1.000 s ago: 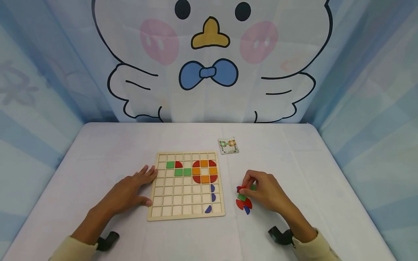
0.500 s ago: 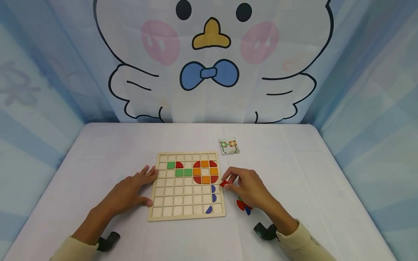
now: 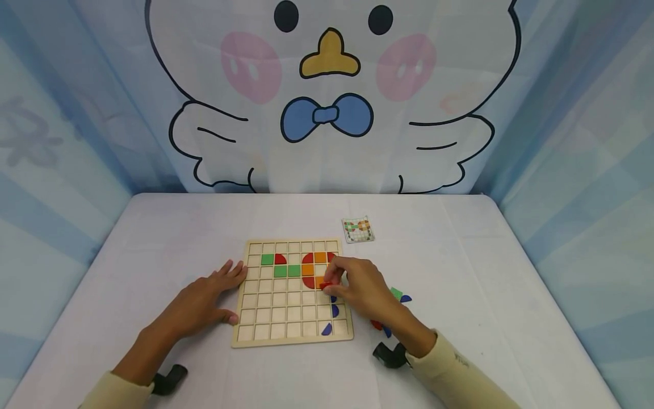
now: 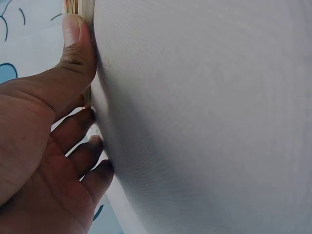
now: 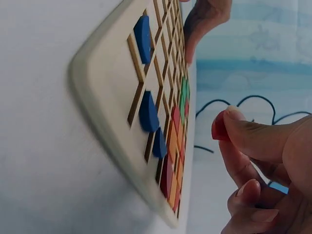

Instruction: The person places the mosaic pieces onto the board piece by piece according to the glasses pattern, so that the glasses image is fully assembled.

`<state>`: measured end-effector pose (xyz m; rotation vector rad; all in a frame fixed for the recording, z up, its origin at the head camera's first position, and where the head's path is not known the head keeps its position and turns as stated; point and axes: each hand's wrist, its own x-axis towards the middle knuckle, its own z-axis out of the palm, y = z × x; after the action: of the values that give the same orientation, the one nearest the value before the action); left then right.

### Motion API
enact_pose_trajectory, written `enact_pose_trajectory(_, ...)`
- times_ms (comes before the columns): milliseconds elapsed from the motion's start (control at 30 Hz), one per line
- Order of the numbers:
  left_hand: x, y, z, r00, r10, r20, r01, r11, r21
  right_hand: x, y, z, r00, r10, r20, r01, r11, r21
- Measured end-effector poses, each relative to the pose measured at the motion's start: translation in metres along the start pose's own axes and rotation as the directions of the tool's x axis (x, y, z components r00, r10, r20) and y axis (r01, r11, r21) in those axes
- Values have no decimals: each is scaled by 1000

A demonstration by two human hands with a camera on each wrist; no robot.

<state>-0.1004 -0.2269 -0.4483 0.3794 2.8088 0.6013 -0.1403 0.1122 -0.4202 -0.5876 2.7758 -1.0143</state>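
Note:
A wooden grid board (image 3: 265, 335) lies on the table. Its cells hold green squares (image 3: 280, 271), orange squares (image 3: 307, 270), red quarter-circle pieces (image 3: 308, 282) and blue half-circle pieces (image 3: 326, 329). My left hand (image 3: 204, 298) rests beside the board, thumb and fingertips touching its left edge. Over the board's right side, my right hand (image 3: 361, 287) pinches a red piece (image 5: 220, 126) between thumb and finger, raised above the surface in the right wrist view. That hand covers part of the red and orange ring.
A small pattern card (image 3: 358, 229) lies behind the board's right corner. Loose pieces sit right of the board, among them a green square (image 3: 395, 293) and a blue half-circle (image 3: 406, 298); the right forearm hides some. A printed curtain (image 3: 327, 159) stands behind the table.
My right hand has picked the red piece from the loose pile and carried it left over the board. My left hand has stayed at the board's edge.

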Motion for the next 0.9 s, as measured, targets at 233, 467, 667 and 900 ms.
enact_pose_trajectory(233,-2,0,0,1000,18,-12,-18,1000,-5,16,-15,14,996,-81,25,81,997,16)
enact_pose_trajectory(467,-1,0,-1,1000,18,-4,-18,1000,2,35,-26,25,985,-161,68,158,986,49)
enact_pose_trajectory(667,0,-1,-2,1000,21,4,-21,1000,-10,56,-38,32,979,-189,78,184,981,68)
enact_pose_trajectory(900,0,-2,-3,1000,28,6,-28,999,-24,81,-45,45,980,-197,40,192,976,102)
